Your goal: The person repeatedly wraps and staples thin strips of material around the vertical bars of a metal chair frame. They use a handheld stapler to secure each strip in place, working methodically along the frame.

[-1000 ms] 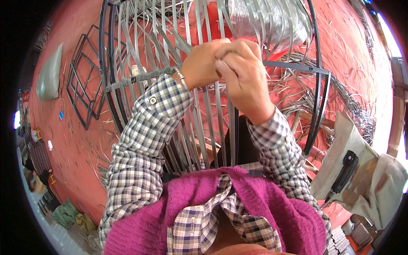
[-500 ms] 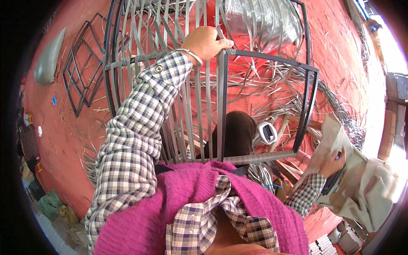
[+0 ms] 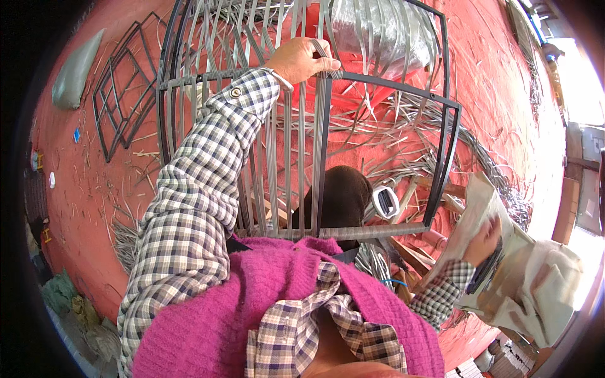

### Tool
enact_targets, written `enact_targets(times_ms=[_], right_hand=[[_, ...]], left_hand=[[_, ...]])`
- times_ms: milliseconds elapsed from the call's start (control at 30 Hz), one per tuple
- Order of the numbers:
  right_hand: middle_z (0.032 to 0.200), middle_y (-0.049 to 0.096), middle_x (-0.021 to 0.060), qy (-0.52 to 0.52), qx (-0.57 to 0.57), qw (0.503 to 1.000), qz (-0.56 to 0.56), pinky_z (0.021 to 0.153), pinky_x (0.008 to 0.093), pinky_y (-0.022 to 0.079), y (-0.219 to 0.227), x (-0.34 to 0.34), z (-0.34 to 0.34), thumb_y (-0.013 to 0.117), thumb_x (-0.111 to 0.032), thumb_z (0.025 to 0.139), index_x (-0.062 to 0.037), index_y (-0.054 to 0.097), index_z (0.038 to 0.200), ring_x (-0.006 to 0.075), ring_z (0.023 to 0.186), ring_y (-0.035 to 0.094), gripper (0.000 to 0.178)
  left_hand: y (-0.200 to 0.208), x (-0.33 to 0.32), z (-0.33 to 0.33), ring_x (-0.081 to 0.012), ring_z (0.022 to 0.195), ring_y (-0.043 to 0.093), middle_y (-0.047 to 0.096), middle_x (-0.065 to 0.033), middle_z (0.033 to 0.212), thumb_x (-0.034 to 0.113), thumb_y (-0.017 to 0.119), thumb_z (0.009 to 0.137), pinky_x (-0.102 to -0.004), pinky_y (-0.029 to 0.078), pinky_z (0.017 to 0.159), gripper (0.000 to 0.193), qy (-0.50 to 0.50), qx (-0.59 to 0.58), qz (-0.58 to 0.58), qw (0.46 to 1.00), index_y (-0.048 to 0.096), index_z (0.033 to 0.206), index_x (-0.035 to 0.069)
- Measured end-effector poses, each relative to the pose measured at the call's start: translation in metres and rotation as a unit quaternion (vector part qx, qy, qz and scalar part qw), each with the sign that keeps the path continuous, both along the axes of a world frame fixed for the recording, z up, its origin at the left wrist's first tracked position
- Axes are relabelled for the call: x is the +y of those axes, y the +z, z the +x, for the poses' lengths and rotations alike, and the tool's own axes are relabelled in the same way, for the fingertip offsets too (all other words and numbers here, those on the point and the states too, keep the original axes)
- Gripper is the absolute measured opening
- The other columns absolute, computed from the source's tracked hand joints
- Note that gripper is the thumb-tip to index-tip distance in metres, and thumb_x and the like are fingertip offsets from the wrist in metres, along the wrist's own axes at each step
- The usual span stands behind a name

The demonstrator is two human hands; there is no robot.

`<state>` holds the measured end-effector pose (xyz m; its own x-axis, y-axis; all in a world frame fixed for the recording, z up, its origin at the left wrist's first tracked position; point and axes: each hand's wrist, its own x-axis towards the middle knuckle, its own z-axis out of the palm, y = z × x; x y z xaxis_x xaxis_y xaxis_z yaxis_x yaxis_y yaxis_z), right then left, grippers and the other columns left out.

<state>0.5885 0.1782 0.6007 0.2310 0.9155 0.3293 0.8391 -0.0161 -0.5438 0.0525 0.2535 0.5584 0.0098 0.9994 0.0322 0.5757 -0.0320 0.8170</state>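
Over my lap leans a dark metal frame (image 3: 377, 80), its left part strung with several upright grey flat strips (image 3: 270, 157). My left hand (image 3: 304, 61) is closed at the joint of the crossbar and the middle post. Thumb and fingers pinch a grey strip there, just above the wrapped crossbar. Down at the right, my right hand (image 3: 484, 242) is over a pale cloth (image 3: 469, 211), beside a bundle of dark thin pieces (image 3: 485, 274). Its fingers are slightly blurred, and I cannot make out whether they hold anything.
Loose grey strips (image 3: 435, 113) lie heaped over the red floor. A white oval ring-shaped object (image 3: 386, 203) sits by my knee. Clear plastic-wrapped goods (image 3: 384, 31) stand behind the frame. Another dark metal frame (image 3: 126, 88) and a grey-green bag (image 3: 77, 72) lie at the left.
My right hand has moved slightly up and left over the cloth. The left hand keeps its grip at the joint. The whole view has shifted a little.
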Motion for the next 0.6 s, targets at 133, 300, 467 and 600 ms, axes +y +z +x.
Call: enact_targets(times_ms=[133, 300, 467, 600], right_hand=[[0.103, 0.062, 0.0102, 0.278, 0.102, 0.954, -0.051, 0.078, 0.0269, 0.047, -0.009, 0.038, -0.185, 0.058, -0.005, 0.083, -0.0037, 0.057, 0.117, 0.0158, 0.088, 0.06, 0.034], [0.1, 0.059, 0.0074, 0.404, 0.37, 0.829, -0.113, 0.066, 0.0242, 0.047, -0.047, 0.066, -0.351, 0.065, 0.0, 0.078, -0.0026, 0.05, 0.123, 0.0092, 0.072, 0.055, 0.048], [0.081, 0.061, 0.003, 0.363, 0.39, 0.838, -0.121, 0.063, 0.0217, 0.046, -0.064, 0.069, -0.362, 0.061, -0.004, 0.083, -0.0007, 0.054, 0.11, 0.0049, 0.066, 0.052, 0.028], [0.077, 0.058, 0.0032, 0.343, 0.573, 0.709, -0.228, 0.064, 0.0238, 0.044, -0.087, 0.061, -0.331, 0.05, -0.01, 0.092, 0.0001, 0.053, 0.1, 0.0095, 0.069, 0.052, 0.014]], left_hand=[[-0.002, -0.001, -0.002, -0.0074, 0.067, 0.058, 0.061, 0.0017, 0.067, 0.026, 0.072, 0.08, -0.0241, 0.048, 0.066, 0.022, -0.038, -0.15, -0.003, 0.988, 0.063, 0.076, 0.005], [-0.014, 0.006, -0.002, -0.0088, 0.076, 0.06, 0.066, -0.0007, 0.078, 0.027, 0.07, 0.082, -0.0249, 0.049, 0.072, 0.023, -0.052, -0.158, -0.016, 0.986, 0.067, 0.081, 0.004], [-0.014, 0.006, 0.0, -0.0117, 0.084, 0.06, 0.066, -0.0037, 0.085, 0.036, 0.057, 0.09, -0.0277, 0.048, 0.079, 0.035, -0.076, -0.186, -0.02, 0.979, 0.067, 0.085, 0.003], [-0.004, 0.01, 0.002, -0.016, 0.093, 0.06, 0.065, -0.0091, 0.1, 0.037, 0.045, 0.096, -0.0308, 0.047, 0.086, 0.042, -0.109, -0.134, -0.053, 0.984, 0.062, 0.108, 0.001]])
